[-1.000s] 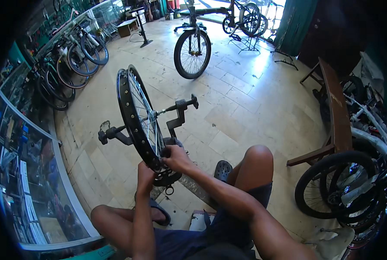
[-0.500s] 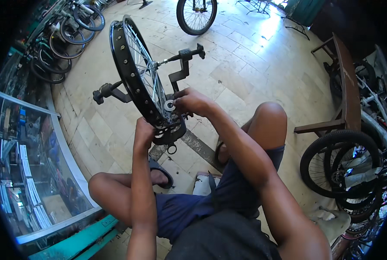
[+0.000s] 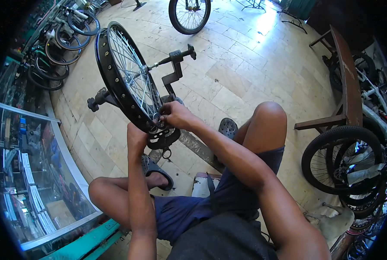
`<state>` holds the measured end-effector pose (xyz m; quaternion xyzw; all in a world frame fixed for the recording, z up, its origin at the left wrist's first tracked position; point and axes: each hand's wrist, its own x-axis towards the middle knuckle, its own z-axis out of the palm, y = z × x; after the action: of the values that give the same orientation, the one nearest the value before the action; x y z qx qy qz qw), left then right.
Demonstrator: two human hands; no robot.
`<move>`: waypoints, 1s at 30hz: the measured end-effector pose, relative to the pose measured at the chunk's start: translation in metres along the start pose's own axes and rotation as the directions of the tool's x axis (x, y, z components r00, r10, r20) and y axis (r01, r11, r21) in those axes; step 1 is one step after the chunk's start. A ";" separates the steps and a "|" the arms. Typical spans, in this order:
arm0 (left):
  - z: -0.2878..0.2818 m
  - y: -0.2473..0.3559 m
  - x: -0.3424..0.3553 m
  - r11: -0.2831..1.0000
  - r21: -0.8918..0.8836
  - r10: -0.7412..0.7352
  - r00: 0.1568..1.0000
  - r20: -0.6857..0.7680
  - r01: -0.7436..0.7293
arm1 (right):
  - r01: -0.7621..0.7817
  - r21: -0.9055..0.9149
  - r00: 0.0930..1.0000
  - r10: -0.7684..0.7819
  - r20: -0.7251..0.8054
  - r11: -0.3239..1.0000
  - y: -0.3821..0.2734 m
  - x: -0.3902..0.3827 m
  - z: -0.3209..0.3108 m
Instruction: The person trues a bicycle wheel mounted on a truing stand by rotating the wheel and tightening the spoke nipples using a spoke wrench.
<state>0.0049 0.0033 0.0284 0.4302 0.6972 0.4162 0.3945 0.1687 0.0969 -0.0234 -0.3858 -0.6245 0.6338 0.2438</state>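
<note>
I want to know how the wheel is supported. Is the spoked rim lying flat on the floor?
No: the spoked rim stands upright in a black stand, with the left hand and right hand at its lower edge.

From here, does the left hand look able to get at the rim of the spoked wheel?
Probably yes: the left hand sits right under the rim at the wheel's lower edge, with nothing between them.

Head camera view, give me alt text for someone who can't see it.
A seated person's right hand and left hand work at the hub of a black-rimmed spoked wheel mounted in a black stand on a tiled floor, more bicycle wheels around.
</note>
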 end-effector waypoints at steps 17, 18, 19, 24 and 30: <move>0.001 -0.012 0.003 1.000 -0.004 0.015 0.999 -0.032 -0.015 | -0.089 0.040 0.996 0.089 0.011 0.995 0.005 -0.003 0.003; 0.002 -0.013 0.003 1.000 -0.027 0.004 1.000 -0.030 -0.004 | -0.069 0.022 0.997 0.069 -0.016 0.997 0.006 -0.003 0.004; 0.003 -0.010 0.000 1.000 -0.030 -0.002 0.999 -0.034 0.001 | -0.072 0.020 0.997 0.073 -0.010 0.997 0.006 -0.004 0.005; 0.008 0.003 -0.005 0.998 -0.061 -0.024 0.999 -0.039 0.021 | -0.071 -0.100 0.997 0.071 -0.004 0.992 -0.004 -0.006 0.001; 0.012 -0.031 0.014 0.999 -0.029 0.039 0.999 -0.012 -0.039 | -0.085 -0.205 0.995 0.072 -0.067 0.975 -0.011 -0.006 0.012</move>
<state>0.0030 0.0102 -0.0066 0.4354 0.6847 0.4364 0.3888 0.1612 0.0862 -0.0127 -0.4522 -0.6639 0.5627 0.1955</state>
